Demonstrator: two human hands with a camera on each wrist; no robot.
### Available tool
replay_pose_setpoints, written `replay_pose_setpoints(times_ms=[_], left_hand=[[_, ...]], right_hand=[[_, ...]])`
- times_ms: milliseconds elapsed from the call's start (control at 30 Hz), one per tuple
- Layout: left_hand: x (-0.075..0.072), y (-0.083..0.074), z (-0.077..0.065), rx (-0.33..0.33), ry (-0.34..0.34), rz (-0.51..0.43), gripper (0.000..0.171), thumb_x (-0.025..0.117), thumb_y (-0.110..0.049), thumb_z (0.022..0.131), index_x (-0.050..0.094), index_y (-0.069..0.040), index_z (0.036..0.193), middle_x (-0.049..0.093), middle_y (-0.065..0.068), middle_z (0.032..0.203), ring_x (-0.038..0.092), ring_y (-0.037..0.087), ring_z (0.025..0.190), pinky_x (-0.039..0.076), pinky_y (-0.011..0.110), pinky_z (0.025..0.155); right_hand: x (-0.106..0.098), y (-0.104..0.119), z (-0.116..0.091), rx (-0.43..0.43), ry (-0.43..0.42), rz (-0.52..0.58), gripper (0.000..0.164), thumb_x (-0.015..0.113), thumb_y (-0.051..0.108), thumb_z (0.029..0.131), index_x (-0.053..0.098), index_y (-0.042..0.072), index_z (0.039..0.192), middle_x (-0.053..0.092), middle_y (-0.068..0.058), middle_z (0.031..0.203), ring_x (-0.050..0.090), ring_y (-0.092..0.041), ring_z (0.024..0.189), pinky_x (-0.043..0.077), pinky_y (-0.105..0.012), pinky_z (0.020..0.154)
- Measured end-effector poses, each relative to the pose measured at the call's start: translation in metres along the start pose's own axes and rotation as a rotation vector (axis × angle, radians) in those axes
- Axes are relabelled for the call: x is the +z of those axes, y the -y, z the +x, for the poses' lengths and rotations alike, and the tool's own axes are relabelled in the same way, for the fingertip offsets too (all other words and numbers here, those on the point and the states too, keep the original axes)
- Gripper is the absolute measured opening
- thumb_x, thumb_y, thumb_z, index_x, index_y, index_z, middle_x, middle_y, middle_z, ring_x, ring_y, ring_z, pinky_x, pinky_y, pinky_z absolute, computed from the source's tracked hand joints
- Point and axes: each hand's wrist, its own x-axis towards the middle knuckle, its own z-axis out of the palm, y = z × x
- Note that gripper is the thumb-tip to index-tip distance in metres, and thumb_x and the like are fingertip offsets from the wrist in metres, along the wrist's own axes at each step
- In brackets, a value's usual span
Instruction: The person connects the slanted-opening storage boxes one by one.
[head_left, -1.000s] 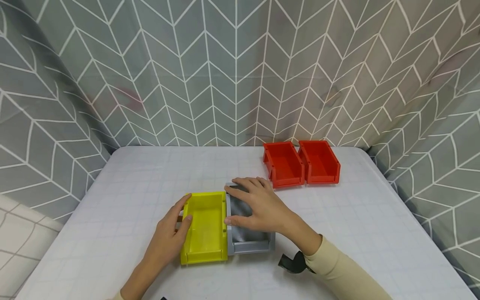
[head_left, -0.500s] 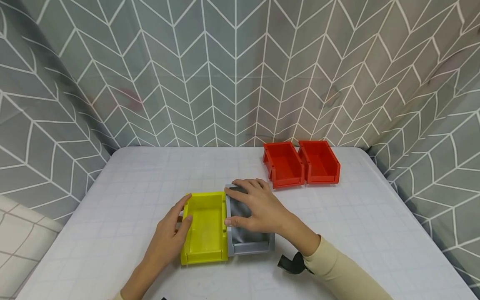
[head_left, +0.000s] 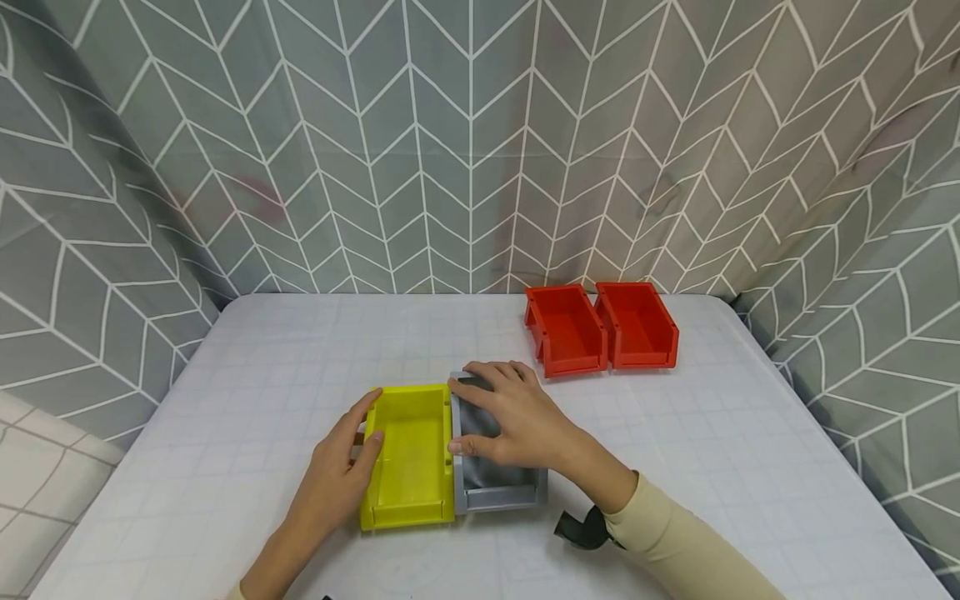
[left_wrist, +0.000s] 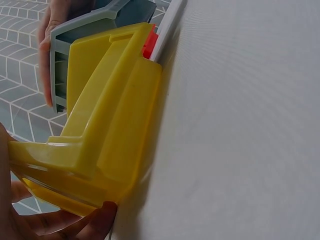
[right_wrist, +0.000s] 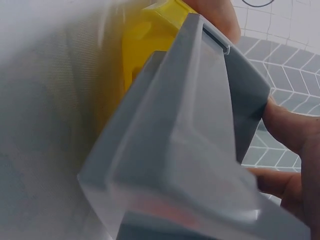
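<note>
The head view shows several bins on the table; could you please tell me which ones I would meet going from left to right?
The yellow bin, the grey bin, the first red bin, the second red bin.

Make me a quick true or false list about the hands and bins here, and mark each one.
1. The yellow bin is to the left of the gray bin, as the person sees it. True.
2. The left hand holds a red bin. False: it holds the yellow one.
3. Two red bins stand farther back on the table. True.
4. The gray bin is stacked inside the yellow bin. False: they sit side by side.
5. The right hand is at the gray bin. True.
</note>
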Motion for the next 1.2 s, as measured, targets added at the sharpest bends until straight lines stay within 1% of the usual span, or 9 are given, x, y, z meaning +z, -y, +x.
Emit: replay_pose_setpoints(times_ms=[200,433,767,1067,1200], left_hand=[[0.0,0.002,0.0,-0.009,0.005,0.011,0.053,0.052,-0.021,0.11,0.038,-0.02,0.161,0.051,0.013,0.153,0.066,0.027,0.104,0.058,0.042,0.078],[0.001,0.003,0.001,-0.014,0.003,0.016,0.053,0.052,-0.021,0.11,0.038,-0.019,0.161,0.051,0.014,0.152,0.065,0.028,0.104,0.058,0.043,0.078],[0.001,0.002,0.001,-0.019,0.002,0.02,0.054,0.053,-0.018,0.11,0.038,-0.018,0.161,0.051,0.014,0.153,0.066,0.028,0.104,0.058,0.041,0.077],[0.0,0.002,-0.001,-0.029,0.004,0.029,0.056,0.053,-0.019,0.11,0.036,-0.025,0.163,0.049,0.012,0.154,0.066,0.03,0.106,0.059,0.042,0.077],[0.001,0.002,0.001,-0.015,0.001,0.029,0.056,0.053,-0.018,0.11,0.037,-0.022,0.162,0.051,0.014,0.153,0.066,0.032,0.106,0.059,0.044,0.077]], right_hand=[[0.002,-0.001,-0.001,0.002,0.0,0.02,0.075,0.073,0.057,0.091,0.058,0.016,0.151,0.048,-0.011,0.155,0.042,-0.033,0.14,0.026,-0.063,0.117],[0.005,-0.002,-0.001,0.007,-0.004,0.031,0.075,0.074,0.057,0.09,0.059,0.015,0.15,0.048,-0.011,0.155,0.042,-0.033,0.14,0.027,-0.063,0.117],[0.009,-0.002,0.0,0.034,0.028,0.037,0.077,0.077,0.055,0.089,0.057,0.016,0.152,0.047,-0.013,0.155,0.042,-0.033,0.14,0.028,-0.062,0.116],[0.013,-0.001,0.0,0.056,0.039,0.066,0.078,0.078,0.056,0.088,0.057,0.015,0.151,0.046,-0.013,0.156,0.042,-0.033,0.14,0.027,-0.062,0.117],[0.013,-0.001,-0.001,0.078,0.039,0.067,0.078,0.078,0.055,0.088,0.058,0.015,0.151,0.046,-0.013,0.156,0.042,-0.033,0.14,0.026,-0.063,0.117]])
